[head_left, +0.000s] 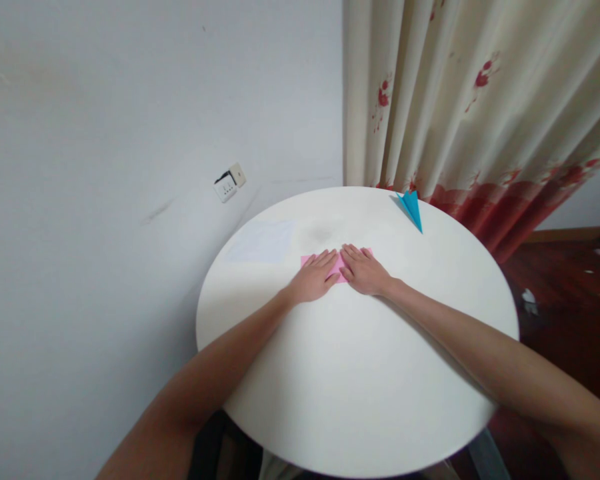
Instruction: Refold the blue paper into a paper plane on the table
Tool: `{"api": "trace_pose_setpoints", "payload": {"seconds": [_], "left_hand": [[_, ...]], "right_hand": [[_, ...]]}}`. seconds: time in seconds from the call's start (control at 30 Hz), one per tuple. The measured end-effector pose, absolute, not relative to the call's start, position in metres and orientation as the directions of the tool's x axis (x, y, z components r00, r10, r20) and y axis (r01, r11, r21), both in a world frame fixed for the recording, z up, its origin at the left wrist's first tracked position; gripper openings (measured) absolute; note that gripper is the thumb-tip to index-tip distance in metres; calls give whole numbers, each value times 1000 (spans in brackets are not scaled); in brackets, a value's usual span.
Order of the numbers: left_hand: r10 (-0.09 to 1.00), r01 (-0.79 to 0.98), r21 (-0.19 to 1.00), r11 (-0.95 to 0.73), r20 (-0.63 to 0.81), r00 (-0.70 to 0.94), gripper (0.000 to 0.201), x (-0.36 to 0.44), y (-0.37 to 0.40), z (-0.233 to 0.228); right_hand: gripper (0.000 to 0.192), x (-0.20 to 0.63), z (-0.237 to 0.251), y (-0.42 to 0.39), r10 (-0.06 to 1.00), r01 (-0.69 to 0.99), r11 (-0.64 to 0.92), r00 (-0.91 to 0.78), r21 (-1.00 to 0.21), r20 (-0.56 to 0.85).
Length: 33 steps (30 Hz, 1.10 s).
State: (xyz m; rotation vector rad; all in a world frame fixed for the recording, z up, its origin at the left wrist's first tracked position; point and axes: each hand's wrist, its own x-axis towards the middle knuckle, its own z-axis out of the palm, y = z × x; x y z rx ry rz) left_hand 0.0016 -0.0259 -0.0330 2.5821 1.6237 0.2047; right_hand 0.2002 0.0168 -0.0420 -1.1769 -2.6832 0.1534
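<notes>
1. Left hand [314, 277]: flat, palm down, fingers straight and close together, pressing on the pink paper [337, 265].
2. Right hand [364, 270]: flat, palm down, fingers straight and close together, on the same paper; fingertips nearly touch those of the left hand.
3. Pink paper: lies flat near the table [360, 387] centre, toward the far edge, mostly covered by both hands.
4. Blue plane [411, 207]: at the far right edge.
5. White sheet [263, 241]: near the far left edge.

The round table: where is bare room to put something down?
The round white table is bare nearest the person, between both forearms. Crowded at the middle: left hand and right hand press pink paper; white sheet and blue paper plane lie beyond.
</notes>
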Motion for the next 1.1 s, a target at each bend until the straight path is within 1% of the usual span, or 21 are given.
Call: {"api": "trace_pose_setpoints", "payload": {"seconds": [0.17, 0.37, 0.47, 0.57, 0.7, 0.87, 1.1], "left_hand": [[929, 923, 107, -369, 36, 368, 66, 3, -28, -30], [958, 954, 86, -286, 32, 284, 71, 5, -30, -29], [959, 955, 87, -285, 27, 283, 71, 5, -30, -29], [957, 953, 82, -290, 30, 289, 72, 5, -30, -29], [952, 949, 69, -307, 40, 305, 70, 4, -29, -31], [949, 947, 59, -315, 42, 313, 70, 3, -28, -34], [948, 947, 52, -316, 38, 315, 69, 4, -29, -31]], "right_hand": [[64, 200, -42, 19, 735, 714, 677, -664, -177, 136], [61, 205, -40, 25, 748, 723, 662, -656, -198, 103], [60, 205, -40, 23, 751, 731, 660, -645, -170, 140], [60, 202, -39, 18, 720, 705, 694, -674, -149, 166], [61, 199, -37, 16, 658, 634, 752, -739, -184, 143], [61, 197, -36, 17, 668, 635, 742, -731, -215, 142], [61, 197, -36, 17, 685, 651, 725, -718, -225, 127]]}}
